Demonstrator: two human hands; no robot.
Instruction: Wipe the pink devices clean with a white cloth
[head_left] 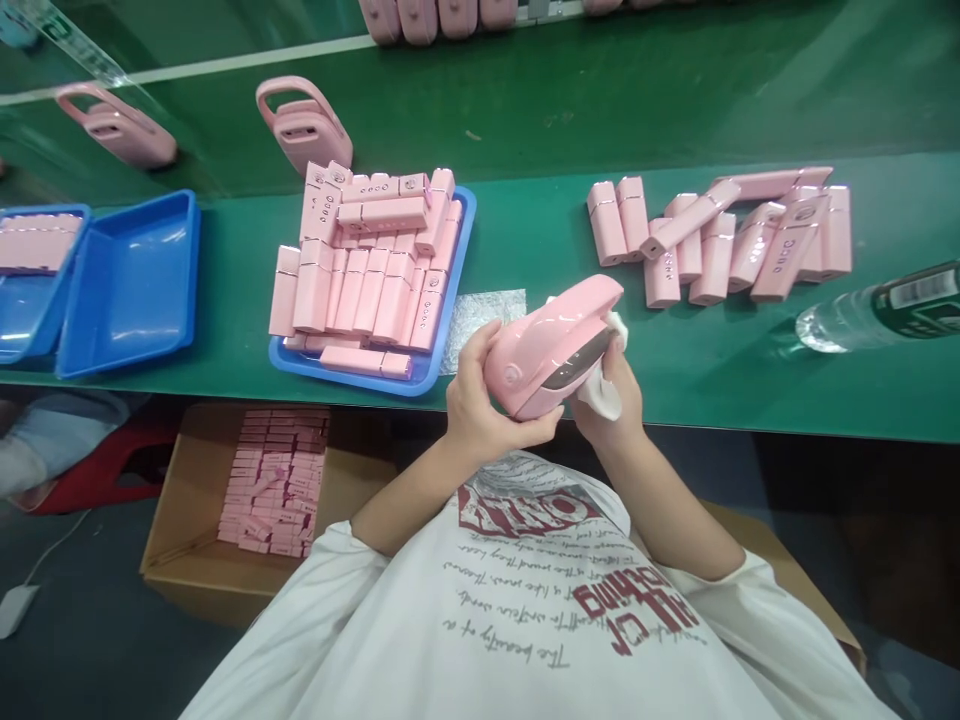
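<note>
In front of my chest I hold a glossy pink handled device (544, 335) with a dark oval panel on its near side; its exact kind is unclear. My left hand (480, 400) grips its left end, thumb along the bottom. My right hand (621, 395) closes on a crumpled white cloth (601, 393) pressed to the device's right side; some fingers are hidden behind. Under the device lies a sheet of pale, textured wrap (480, 318). A blue tray (459, 270) to the left is heaped with slim pink box-shaped pieces (375, 290).
Loose pink pieces (787, 240) lie at right beside a clear bottle (832, 322). Farther left are an empty blue tray (135, 285) and a partly filled one (37, 320). Two handled pink devices (311, 130) stand behind. Below the green bench (720, 390), a cardboard box (187, 500) holds pink pieces.
</note>
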